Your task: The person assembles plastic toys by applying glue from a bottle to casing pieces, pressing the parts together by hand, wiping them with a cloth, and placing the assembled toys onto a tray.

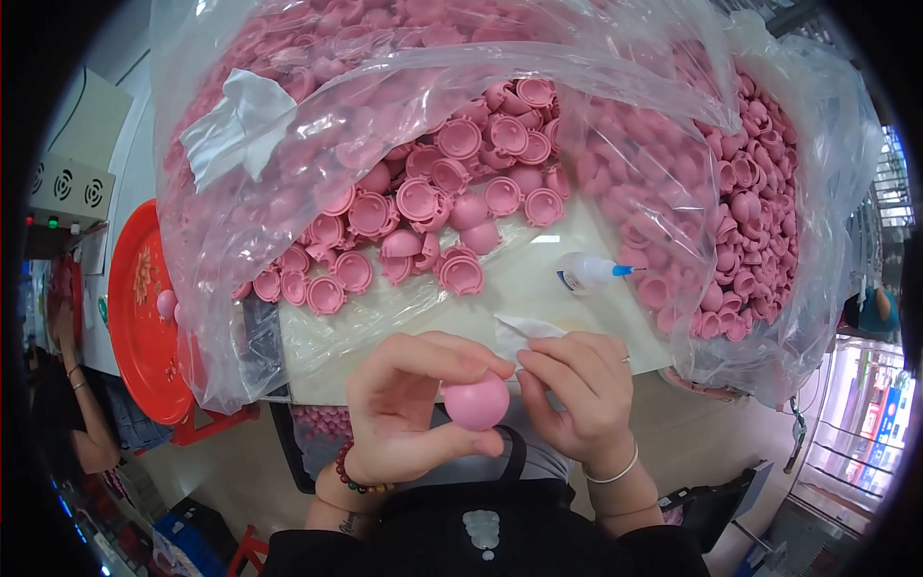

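Note:
My left hand [399, 409] grips a smooth pink plastic ball [477, 402] between thumb and fingers, in front of my body. Close beside it, the fingers of my right hand [585, 396] are pinched on a white tissue [519, 334], whose free end lies over the table's front edge. Past my hands, loose pink plastic half-shells [419, 202] with small tabs on their rims spill from a clear plastic bag [385, 82]. A small white squeeze bottle [585, 273] with a blue needle tip lies on its side to their right.
At the right stands another clear bag [817, 221] full of pink shells. A crumpled white tissue [240, 125] rests on the large bag. On the left is a red tray [135, 337] with a few pink pieces. Another person's arm [85, 404] shows at the far left.

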Demonstrator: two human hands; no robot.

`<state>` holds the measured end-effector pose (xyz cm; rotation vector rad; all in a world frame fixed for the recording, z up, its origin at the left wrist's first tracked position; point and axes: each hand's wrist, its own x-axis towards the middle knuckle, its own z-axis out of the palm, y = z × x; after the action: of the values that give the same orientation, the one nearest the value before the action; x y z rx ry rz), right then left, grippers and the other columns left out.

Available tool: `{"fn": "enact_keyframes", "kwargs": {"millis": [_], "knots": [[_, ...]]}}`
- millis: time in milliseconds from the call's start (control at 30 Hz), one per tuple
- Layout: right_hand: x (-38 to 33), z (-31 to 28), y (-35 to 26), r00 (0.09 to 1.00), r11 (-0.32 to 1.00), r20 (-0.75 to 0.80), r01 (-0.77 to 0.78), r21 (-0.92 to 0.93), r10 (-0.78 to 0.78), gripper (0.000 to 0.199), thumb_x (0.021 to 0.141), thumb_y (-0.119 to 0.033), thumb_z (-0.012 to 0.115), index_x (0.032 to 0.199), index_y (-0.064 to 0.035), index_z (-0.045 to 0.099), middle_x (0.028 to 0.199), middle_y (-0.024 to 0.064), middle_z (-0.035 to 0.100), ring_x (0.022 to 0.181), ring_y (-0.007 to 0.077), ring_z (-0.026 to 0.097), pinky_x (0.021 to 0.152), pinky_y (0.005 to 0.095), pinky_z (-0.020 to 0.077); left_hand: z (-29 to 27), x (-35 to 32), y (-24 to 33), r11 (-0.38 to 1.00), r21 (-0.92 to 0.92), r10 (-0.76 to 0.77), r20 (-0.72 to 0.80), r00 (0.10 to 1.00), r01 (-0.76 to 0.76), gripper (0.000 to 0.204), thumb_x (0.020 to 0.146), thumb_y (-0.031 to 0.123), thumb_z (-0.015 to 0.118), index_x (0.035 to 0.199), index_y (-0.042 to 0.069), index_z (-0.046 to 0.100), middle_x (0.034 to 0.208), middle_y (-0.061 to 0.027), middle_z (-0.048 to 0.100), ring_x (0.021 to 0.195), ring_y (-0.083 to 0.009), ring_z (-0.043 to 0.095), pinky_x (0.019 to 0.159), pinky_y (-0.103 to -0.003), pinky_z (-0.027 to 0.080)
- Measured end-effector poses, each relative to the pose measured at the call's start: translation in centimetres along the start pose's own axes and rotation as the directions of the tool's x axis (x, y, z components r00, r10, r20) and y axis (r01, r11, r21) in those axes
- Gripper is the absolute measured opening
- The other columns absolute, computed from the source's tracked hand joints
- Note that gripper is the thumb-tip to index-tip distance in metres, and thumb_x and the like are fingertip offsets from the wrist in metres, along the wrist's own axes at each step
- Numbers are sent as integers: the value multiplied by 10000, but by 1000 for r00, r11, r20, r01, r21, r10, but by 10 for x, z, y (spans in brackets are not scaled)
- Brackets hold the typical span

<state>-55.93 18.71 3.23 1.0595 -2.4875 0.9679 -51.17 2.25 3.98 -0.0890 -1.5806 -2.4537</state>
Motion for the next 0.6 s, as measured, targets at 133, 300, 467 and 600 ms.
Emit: {"fn": "enact_keyframes", "kwargs": {"millis": [133,300,467,600], "knots": [[-1,0,0,1000,999,18,-19,29,18,229,579,-1,666,797,-52,621,813,59,587,693,217,539,642,302,410,0,-2,0,937,-310,-174,-14,985,161,511,600,211,803,918,48,439,828,-150,591,769,-239,583,752,-331,454],[-7,-16,8,985,983,-52,-158,97,164,250,590,59,629,820,-38,628,757,64,540,623,181,521,501,240,398,2,2,2,810,524,10,439,898,-265,411,601,230,779,898,78,539,896,-79,620,925,-241,601,857,-399,423],[5,-21,17,990,998,126,-66,12,64,243,591,28,660,820,-51,633,735,43,533,589,175,478,521,263,367,2,-2,-6,517,766,-105,499,860,-382,370,608,230,754,891,84,565,897,-20,620,962,-182,586,883,-400,406],[1,-12,22,996,997,43,-71,-28,72,227,599,23,665,811,-51,632,699,36,542,587,189,469,535,274,357,3,-5,-2,504,786,-118,473,873,-358,371,612,233,751,897,83,565,894,-33,620,955,-179,588,885,-399,401]]}}
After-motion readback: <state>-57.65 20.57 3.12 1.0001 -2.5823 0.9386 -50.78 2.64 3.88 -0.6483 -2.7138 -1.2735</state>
